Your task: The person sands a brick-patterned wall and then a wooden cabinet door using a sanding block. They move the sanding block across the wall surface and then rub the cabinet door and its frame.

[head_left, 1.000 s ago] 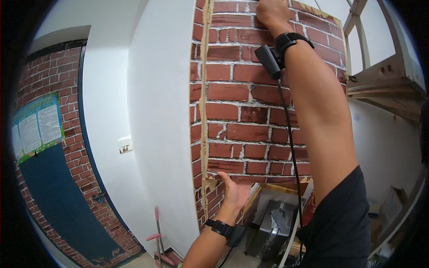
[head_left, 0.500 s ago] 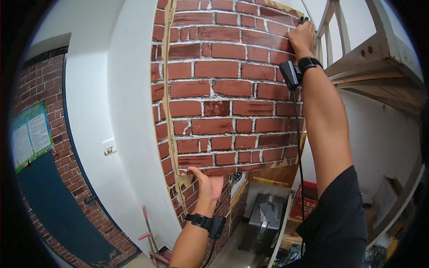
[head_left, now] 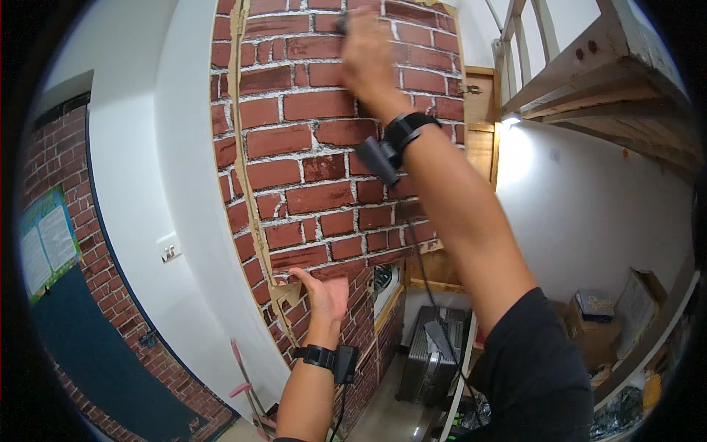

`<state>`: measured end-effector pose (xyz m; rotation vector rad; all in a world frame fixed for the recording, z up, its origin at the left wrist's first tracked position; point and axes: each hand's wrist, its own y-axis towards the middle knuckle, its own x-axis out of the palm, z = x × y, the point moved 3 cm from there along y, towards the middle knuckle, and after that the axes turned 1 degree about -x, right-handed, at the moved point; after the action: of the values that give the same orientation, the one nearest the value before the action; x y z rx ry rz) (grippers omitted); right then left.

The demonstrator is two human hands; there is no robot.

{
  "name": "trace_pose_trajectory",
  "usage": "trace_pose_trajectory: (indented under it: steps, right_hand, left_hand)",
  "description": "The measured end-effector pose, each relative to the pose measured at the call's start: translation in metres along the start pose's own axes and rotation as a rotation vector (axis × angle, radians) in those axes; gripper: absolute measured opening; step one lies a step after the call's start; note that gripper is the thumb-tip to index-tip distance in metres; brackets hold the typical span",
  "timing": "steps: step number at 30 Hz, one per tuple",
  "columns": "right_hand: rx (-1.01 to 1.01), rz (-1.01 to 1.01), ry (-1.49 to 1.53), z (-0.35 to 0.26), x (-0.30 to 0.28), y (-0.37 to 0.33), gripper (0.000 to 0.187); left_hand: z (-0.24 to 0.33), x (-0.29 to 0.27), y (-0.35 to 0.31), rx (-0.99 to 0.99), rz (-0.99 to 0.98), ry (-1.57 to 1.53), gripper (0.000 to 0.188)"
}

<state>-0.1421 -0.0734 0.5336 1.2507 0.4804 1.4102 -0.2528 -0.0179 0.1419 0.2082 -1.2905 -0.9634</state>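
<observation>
If our left hand (head_left: pixel 325 296), gripping the brick-patterned panel (head_left: pixel 317 136) from below, slips, the panel may swing; we cannot tell whether our blurred right hand (head_left: pixel 370 65) is closed.

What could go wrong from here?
Pinch: the left hand is at the lower edge of the brick-patterned panel; a swing might catch it.
Snag: the black cable hanging from the right wrist crosses that edge.
Tear: the tan flap near the lower-left corner could peel further.
</observation>
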Motion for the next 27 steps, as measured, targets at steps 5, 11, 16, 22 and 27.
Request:
trace_pose_trajectory:
  steps: [5,11,16,22,27]
  right_hand:
    - [-0.239,-0.147,0.409,-0.105,-0.039,-0.028,0.054]
    - [-0.453,-0.27,0.253,-0.136,-0.056,-0.053,0.071]
    - [-0.26,-0.376,0.086,-0.112,-0.045,-0.022,0.082]
    - [0.08,-0.332,-0.168,0.007,-0.075,0.006,0.07]
    - [0.24,-0.201,-0.3,0.098,-0.093,-0.023,0.095]
  left_hand:
    - [0.0,0.0,-0.001,-0.022,0.027,-0.031,0.103]
    - [0.002,0.008,-0.012,-0.054,0.099,-0.058,0.101]
    - [0.006,0.013,-0.015,-0.062,0.123,-0.07,0.099]
    - [0.004,0.007,-0.012,-0.047,0.069,-0.097,0.098]
    - [0.002,0.002,-0.006,-0.048,0.028,-0.105,0.101]
